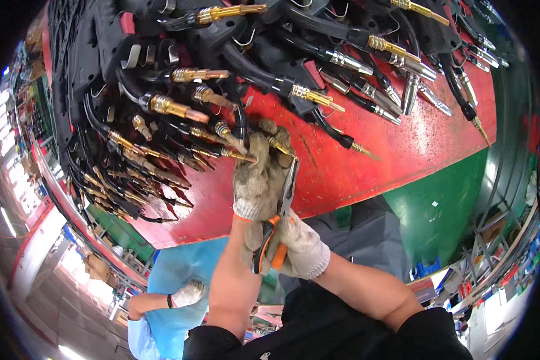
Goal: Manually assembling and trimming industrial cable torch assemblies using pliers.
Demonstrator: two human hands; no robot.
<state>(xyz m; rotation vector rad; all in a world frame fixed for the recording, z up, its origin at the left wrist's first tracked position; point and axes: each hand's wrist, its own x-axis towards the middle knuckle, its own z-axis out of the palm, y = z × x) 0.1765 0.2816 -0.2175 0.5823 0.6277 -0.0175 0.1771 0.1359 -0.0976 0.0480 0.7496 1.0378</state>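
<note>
My left hand [253, 183], in a dirty knit work glove, is wrapped round the brass front end of a welding torch [278, 144]. Its thin tip points down and to the right, out of the fingers. Gloved too, my right hand [299, 245] grips long-nose pliers [289, 189] by their orange and black handles. The jaws point up and meet the torch tip; whether they bite on it is too small to tell. Just left of my left hand, another copper-tipped welding torch [229, 135] hangs close by.
Many black welding torches with brass ends [171, 107] and silver nozzles [411, 93] overhang a red tabletop [354, 180]. A co-worker in blue, with a gloved hand [188, 293], is at lower left. Grey cloth [366, 231] lies below the table edge, beside green flooring [438, 210].
</note>
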